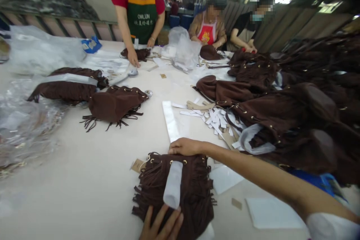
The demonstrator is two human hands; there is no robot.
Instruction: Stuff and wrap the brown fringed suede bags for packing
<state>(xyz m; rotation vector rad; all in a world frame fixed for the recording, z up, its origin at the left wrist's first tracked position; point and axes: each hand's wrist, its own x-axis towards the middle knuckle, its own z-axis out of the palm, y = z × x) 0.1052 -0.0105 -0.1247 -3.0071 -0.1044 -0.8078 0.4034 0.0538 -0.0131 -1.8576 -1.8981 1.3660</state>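
A brown fringed suede bag (194, 191) lies flat on the pale table (84, 180) right in front of me. A white paper-wrapped roll (173, 185) lies lengthwise on top of it. My left hand (161, 225) rests at the bag's near edge with fingers spread, fingertips touching the roll's lower end. My right hand (184, 146) reaches across from the right and lies flat, fingers together, on the bag's top rim beside the metal eyelets. A small tan tag (137, 165) sticks out at the bag's upper left.
More brown fringed bags (115, 105) lie at left centre and a large heap (303, 112) at right. White paper strips (216, 118) and clear plastic bags (25, 123) are scattered about. A person in a green apron (140, 7) stands at the far side; two others sit nearby.
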